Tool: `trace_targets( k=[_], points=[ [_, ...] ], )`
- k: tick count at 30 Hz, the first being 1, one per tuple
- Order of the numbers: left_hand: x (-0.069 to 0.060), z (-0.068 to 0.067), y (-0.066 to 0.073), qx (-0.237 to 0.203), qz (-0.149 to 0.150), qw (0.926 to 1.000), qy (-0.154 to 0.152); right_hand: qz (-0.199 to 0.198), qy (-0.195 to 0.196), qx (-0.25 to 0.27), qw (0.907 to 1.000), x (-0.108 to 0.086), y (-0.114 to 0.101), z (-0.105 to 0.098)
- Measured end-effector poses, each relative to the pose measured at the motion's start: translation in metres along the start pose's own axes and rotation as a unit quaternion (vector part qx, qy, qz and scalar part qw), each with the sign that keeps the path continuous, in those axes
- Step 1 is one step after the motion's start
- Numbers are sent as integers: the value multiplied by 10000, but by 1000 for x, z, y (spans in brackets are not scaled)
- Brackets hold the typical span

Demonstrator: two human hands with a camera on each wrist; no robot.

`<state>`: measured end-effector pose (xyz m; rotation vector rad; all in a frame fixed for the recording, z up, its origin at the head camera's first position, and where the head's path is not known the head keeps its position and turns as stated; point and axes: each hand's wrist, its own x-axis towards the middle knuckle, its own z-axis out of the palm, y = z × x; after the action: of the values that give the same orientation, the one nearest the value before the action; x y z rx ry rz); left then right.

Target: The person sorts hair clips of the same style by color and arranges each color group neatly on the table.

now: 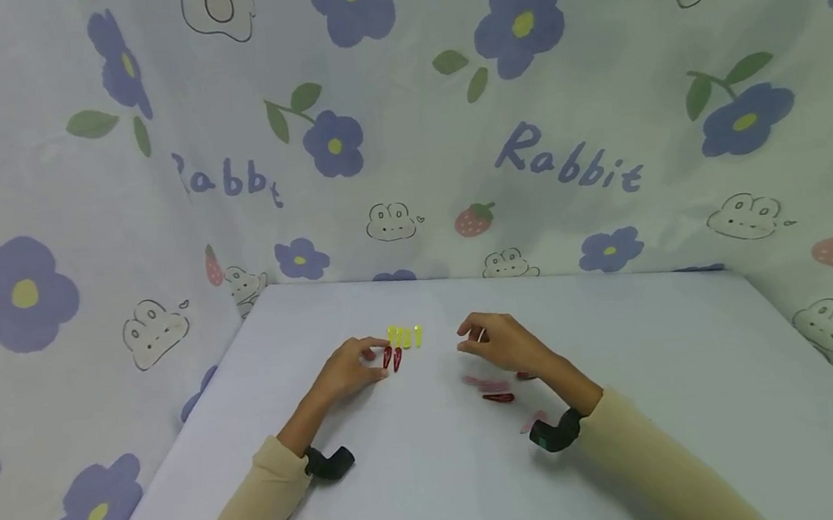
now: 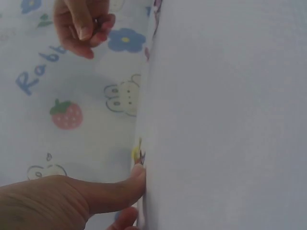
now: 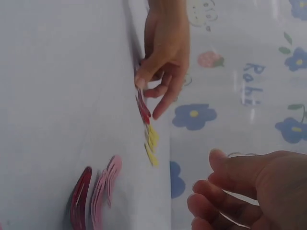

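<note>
My left hand (image 1: 349,371) rests on the white table around small red hair clips (image 1: 398,359), its thumb and forefinger spread at their two ends. One more red patch shows beneath that hand, partly hidden. In the right wrist view the left thumb touches or nearly touches the near end of a dark red clip (image 3: 142,106). Just beyond stand several yellow hair clips (image 1: 405,337) in a row. Raised above the table to the right, my right hand (image 1: 503,342) has loosely bent fingers, and no object shows in it.
Below the right hand lie pink hair clips (image 1: 490,383) and a dark red clip (image 1: 499,398); another pink clip (image 1: 534,421) is nearer, partly behind the black wrist camera (image 1: 556,431). A patterned cloth (image 1: 419,126) hangs behind and beside the table (image 1: 422,477).
</note>
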<state>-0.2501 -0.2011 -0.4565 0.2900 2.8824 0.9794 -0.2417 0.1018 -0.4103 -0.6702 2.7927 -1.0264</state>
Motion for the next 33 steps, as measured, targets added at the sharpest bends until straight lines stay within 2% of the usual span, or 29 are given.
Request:
trace_targets(
  k=[4,12,21,26,30,33],
  points=[
    [-2,1,-1,-19,85,10000,35,50,30,-178,9998,-14,16,-11],
    [-2,1,-3,14,69,10000,34,71,11,-271,9996,-34,38,-28],
    [-2,1,-1,118,102,9999,-43,233,-249,-287,9990,-51,62,-27],
    [-2,2,3,104,-4,9999,-48,310,-150,-214,9992,-59,70,-28],
    [-1,2,2,97,-46,9999,-61,104,-1,-284,9995,-63,75,-32],
    [0,2,1,82,-114,9999,-59,-253,32,-386,9989,-64,80,-31]
  ],
)
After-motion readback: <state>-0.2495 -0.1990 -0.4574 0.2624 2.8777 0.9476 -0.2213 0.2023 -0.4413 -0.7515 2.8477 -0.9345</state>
